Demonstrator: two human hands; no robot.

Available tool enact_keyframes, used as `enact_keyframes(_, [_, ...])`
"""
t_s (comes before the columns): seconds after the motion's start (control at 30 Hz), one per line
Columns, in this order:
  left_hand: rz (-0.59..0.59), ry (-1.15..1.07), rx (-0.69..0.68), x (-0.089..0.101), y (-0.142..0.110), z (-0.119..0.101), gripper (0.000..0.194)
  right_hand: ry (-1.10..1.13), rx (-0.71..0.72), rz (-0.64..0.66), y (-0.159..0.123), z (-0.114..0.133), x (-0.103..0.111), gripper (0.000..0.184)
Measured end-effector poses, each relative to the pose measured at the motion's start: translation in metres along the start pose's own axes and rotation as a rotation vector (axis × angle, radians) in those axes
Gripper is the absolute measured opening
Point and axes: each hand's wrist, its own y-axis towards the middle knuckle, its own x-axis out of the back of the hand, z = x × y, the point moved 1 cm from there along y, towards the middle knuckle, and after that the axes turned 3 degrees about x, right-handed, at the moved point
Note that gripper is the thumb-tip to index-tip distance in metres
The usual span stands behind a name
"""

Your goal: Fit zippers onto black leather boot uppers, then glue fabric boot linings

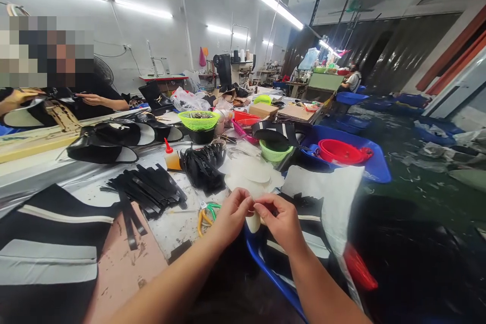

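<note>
My left hand (234, 215) and my right hand (283, 223) meet fingertip to fingertip above the table's near edge, both pinching. Between and just below them shows a small off-white rounded piece (253, 223), partly covered by the fingers. Just beyond the hands lies a stack of white oval pieces (255, 171). Scissors (205, 218) with yellow and green handles rest to the left of my left hand. Under my right hand, a blue tub (261, 258) holds black panels with white strips (311, 243) and a white sheet (339, 202).
Black strips (146, 190), a bundle of black pieces (203, 164) and a glue bottle (172, 158) with a red tip lie on the table. Black panels (56, 223) cover the left side. Baskets (199, 120) stand farther back. A co-worker (91, 96) handles black pieces at far left.
</note>
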Motion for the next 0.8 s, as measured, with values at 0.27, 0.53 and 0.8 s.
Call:
enact_keyframes(0.27, [0.011,0.94,-0.414,0.007,-0.019,-0.002,0.023,0.344,-0.305,0.079,-0.007,-0.004,-0.008,0.023])
enact_keyframes(0.53, [-0.004,0.735,-0.376,0.026,-0.046,0.011,0.021,0.399,-0.378,0.171,-0.025,-0.004,-0.024,0.023])
enact_keyframes(0.8, [-0.41,-0.299,0.255,0.087,-0.104,0.008,0.035,0.137,-0.466,0.241,0.028,-0.035,-0.018,0.022])
